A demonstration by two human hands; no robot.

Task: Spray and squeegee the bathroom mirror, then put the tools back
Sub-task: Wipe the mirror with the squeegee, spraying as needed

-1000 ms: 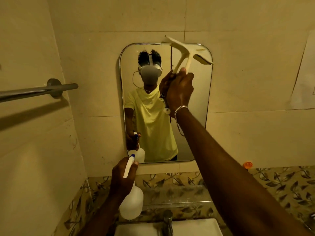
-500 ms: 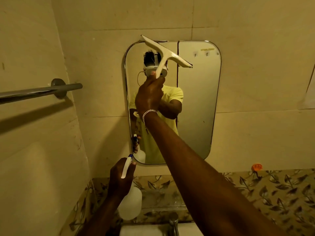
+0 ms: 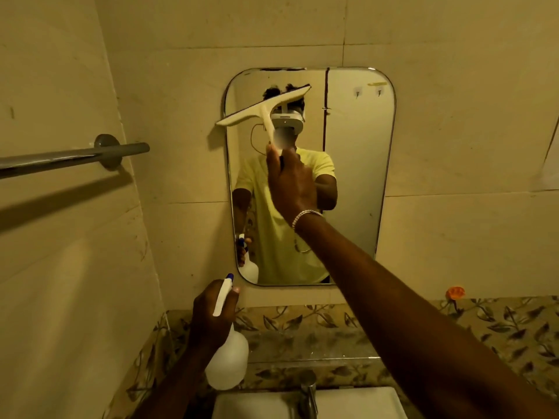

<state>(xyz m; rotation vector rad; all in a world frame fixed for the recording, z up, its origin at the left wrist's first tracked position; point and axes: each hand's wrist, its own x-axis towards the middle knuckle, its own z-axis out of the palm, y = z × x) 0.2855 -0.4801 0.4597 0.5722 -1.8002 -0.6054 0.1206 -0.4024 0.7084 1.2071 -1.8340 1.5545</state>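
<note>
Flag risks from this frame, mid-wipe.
1. Squeegee blade is tilted and its left end overhangs the mirror frame, so it may streak or catch the edge.
2. Left hand holds the bottle above the sink; it might slip.

Beige wall tiles [image 3: 453, 146], marked and scuffed in places. Grey towel rail [image 3: 69, 157] fixed to the left wall, casting a shadow beneath. Leaf-patterned tile border [image 3: 499, 325] running below the plain tiles. Small orange object [image 3: 455, 292] just above that border at right. White basin [image 3: 357, 403] with chrome tap [image 3: 308, 391] at bottom edge
</note>
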